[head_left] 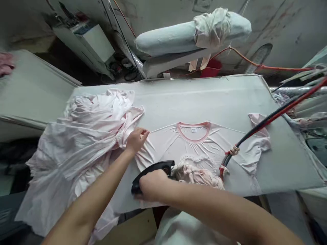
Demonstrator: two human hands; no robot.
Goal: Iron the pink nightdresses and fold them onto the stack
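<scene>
A pale pink shirt (pixel 166 146) with a darker pink collar lies spread on the white padded table (pixel 194 98). My right hand (pixel 153 185) is closed round the handle of a black iron (pixel 155 166), which rests over the lower left part of the shirt. Cloth is wrapped about the iron's right end, where the hose and cable join. My left hand (pixel 138 137) is at the shirt's left sleeve, fingers curled together at its edge; what they pinch is too small to make out. Left of that hand lies a big heap of pale pink garments (pixel 89 132).
A red and black hose (pixel 276 117) crosses from the right edge to the iron. Behind the table is a padded sleeve arm (pixel 168 39) with cloth tied round it. A red bucket (pixel 211 67) stands beneath; a white cabinet (pixel 95 44) is at the back left.
</scene>
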